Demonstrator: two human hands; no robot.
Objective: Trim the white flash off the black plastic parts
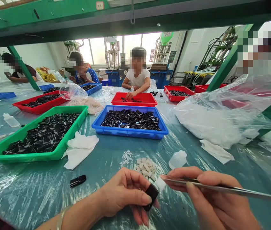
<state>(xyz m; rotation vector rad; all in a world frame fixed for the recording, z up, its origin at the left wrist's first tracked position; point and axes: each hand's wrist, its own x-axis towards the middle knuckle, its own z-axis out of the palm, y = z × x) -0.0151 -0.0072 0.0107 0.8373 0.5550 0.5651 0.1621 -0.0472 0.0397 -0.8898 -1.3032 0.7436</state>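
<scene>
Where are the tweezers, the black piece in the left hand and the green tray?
Tweezers [236, 190]: head view, on the metal shaft.
Black piece [153, 193]: head view, on its broad dark face.
Green tray [33, 156]: head view, on its near wall.

Right edge crops the tweezers [245, 192]; left hand [124, 194] partly covers the black piece [152, 193]

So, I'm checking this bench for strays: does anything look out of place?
One loose black piece lies alone on the plastic-covered table, beyond the left hand's wrist. It looks odd because similar pieces are gathered in the green tray, though it may be there deliberately.
</scene>
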